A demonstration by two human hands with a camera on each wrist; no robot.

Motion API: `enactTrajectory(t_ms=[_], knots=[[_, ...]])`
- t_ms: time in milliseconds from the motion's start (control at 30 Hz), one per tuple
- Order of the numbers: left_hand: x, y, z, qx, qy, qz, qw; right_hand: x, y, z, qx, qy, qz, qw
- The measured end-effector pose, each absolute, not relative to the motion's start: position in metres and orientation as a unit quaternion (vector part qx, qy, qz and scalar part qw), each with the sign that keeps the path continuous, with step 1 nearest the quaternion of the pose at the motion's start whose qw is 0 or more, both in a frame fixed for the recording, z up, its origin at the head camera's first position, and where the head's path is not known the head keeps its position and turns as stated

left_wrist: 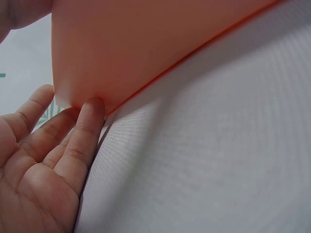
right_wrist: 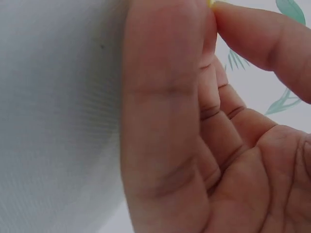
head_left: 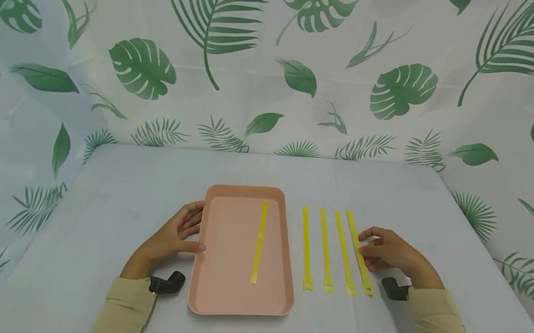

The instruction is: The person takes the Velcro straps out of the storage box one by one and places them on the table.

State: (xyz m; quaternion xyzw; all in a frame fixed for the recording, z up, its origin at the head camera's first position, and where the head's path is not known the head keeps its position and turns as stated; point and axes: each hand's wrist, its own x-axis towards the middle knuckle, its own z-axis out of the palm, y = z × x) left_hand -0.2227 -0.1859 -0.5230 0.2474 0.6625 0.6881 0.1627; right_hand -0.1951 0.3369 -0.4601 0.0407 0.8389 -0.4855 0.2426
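Note:
A pink rectangular tray (head_left: 225, 249) lies on the table with one yellow strap (head_left: 260, 242) lengthwise inside it. My left hand (head_left: 172, 235) holds the tray's left edge, its thumb on the rim and its fingers against the outer wall. In the left wrist view, fingertips (left_wrist: 92, 109) touch the tray's side (left_wrist: 112, 53). To the right of the tray, several yellow straps with slotted ends lie in a row. My right hand (head_left: 393, 252) pinches the rightmost strap (head_left: 355, 237) near its middle. Only a speck of yellow shows between thumb and finger in the right wrist view.
Three other yellow straps, among them the leftmost one (head_left: 306, 242), lie side by side between the tray and my right hand. A white cloth covers the table (head_left: 147, 175). Behind it hangs a leaf-patterned curtain (head_left: 255, 94). Black wrist cameras (head_left: 168, 283) sit at both cuffs.

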Motion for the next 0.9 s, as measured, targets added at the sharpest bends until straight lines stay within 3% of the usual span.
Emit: enactTrajectory(t_ms=[900], knots=[[-0.225, -0.186, -0.524, 0.237, 0.663, 0.689, 0.173, -0.207, 0.323, -0.454, 0.003, 0.864, -0.461, 0.203]])
